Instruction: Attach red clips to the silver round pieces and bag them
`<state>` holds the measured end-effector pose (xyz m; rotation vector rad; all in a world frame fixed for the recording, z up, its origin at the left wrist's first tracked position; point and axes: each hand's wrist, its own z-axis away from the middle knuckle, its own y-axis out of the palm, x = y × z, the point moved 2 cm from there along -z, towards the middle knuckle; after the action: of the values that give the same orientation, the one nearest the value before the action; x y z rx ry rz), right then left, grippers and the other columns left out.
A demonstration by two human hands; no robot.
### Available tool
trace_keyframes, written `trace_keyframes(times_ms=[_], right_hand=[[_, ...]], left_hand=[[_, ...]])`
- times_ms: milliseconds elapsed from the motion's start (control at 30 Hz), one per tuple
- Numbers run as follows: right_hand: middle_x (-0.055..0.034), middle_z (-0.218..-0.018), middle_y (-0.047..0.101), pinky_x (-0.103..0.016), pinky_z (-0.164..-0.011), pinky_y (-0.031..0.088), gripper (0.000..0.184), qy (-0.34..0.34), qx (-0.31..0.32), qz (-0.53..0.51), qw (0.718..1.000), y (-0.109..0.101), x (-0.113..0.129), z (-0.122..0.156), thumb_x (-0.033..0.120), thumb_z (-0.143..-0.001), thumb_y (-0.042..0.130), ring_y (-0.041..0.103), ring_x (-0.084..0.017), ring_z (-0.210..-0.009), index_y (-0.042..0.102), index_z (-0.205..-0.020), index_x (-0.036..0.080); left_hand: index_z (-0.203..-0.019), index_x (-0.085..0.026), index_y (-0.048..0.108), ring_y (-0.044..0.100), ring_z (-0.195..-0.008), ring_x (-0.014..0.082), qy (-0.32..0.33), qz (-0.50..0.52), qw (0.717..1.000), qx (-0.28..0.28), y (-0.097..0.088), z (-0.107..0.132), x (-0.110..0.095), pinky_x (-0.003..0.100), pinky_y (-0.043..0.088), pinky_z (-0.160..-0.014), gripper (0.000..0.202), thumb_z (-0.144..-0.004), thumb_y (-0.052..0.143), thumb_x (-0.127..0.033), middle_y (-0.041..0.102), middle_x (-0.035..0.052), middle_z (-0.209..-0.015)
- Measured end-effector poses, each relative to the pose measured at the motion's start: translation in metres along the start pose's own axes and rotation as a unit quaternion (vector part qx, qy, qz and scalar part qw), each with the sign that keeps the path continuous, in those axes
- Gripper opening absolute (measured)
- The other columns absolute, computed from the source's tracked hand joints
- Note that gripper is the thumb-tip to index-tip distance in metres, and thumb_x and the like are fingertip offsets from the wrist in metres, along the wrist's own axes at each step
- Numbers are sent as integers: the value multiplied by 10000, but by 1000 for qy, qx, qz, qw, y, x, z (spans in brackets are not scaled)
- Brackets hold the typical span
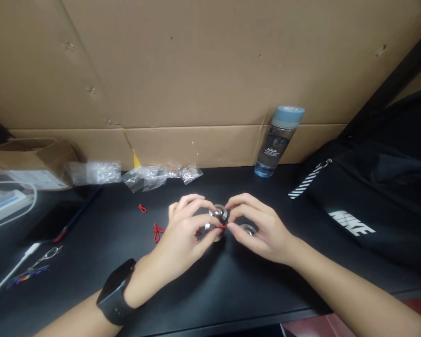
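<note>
Near the middle of the black table, my left hand [191, 227] and my right hand [259, 224] face each other. A short red cord [223, 227] runs between their pinched fingertips. Right behind the cord is a round silver metal piece [219, 213] with a knob-like centre; the fingers partly cover it. Another round metal piece [248, 229] shows under my right hand, mostly hidden. Left of my left hand lie a knotted red cord loop [157, 232] and, farther back, a smaller red loop [142, 208]. A bit of red shows beneath my left fingers.
Clear plastic packets [154, 175] line the cardboard wall [210, 84]. A water bottle [273, 142] stands at the back right, beside a black bag [365, 201]. At left are an open cardboard box [38, 159], a dark phone-like slab [56, 220], a white cable [12, 274] and a keyring [49, 254].
</note>
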<state>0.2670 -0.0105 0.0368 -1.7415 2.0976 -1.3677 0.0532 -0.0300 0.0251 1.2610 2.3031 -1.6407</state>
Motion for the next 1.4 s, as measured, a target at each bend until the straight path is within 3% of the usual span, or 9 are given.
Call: trace_keyframes(times_ms=[167,333,567,700,800,900,1067,1267,1400], right_hand=[[-39,-951,690,-290,-759,540,171,65,137,54,987,-29,-21,-1,165,-902,679,658,-179,-819,708,-1060,221],[-12,-940,723,-240,-760,550,271,43,278,-9,959,-37,-28,4,143,-828,780,702,-166,-814,779,-1070,265],[-13,-867,723,-232,-742,559,100,55,290,-5,955,-26,-36,8,147,-889,760,712,-149,-775,771,-826,224],[-25,-839,744,-241,-702,564,118,42,211,-4,977,-31,-36,3,179,-931,726,720,-151,-745,763,-824,212],[-41,-890,762,-268,-717,592,54,-8,66,-38,997,-28,-22,0,197,-923,751,738,-168,-796,768,-879,224],[-47,-926,761,-292,-702,612,119,-42,-55,-53,996,-15,-3,1,136,-895,769,739,-180,-813,769,-945,244],[-54,-967,736,-320,-737,630,201,-73,-66,-44,994,8,12,6,99,-878,781,729,-185,-851,787,-1003,256],[-66,-1120,664,-366,-827,641,264,-35,-132,-53,989,10,5,12,75,-834,818,704,-222,-1033,801,-1006,275],[-65,-1079,690,-334,-813,644,239,-10,-130,-69,989,11,7,9,54,-844,798,718,-205,-983,793,-989,244]], left_hand=[[-991,-267,731,528,-1171,281,-4,-39,999,-12,-8,0,1,442,310,-934,115,-984,618,-251,722,48,-1112],[-969,-256,706,558,-1154,270,-17,-52,998,-25,-12,0,4,427,281,-906,117,-987,592,-239,752,36,-1065],[-868,-305,780,604,-1190,305,-92,33,995,-13,-10,-2,12,473,300,-986,92,-927,718,-337,797,3,-953],[-820,-267,799,656,-1136,298,-180,167,969,-39,-9,-4,16,434,438,-937,122,-853,782,-383,792,37,-1008],[-805,-199,761,711,-947,237,-231,336,913,-31,-4,-5,13,352,511,-829,206,-848,789,-398,787,55,-937],[-793,-172,711,710,-819,182,-261,452,853,-15,0,-3,5,310,525,-802,238,-849,807,-382,780,38,-849],[-794,-161,701,706,-846,168,-261,503,824,2,3,1,-6,292,524,-823,232,-850,821,-352,783,45,-895],[-839,-150,712,702,-870,167,-271,492,827,22,4,1,-5,284,506,-840,235,-871,803,-364,788,60,-926],[-872,-147,709,696,-870,166,-280,495,822,37,9,0,-2,281,496,-842,240,-893,779,-376,786,60,-918]])
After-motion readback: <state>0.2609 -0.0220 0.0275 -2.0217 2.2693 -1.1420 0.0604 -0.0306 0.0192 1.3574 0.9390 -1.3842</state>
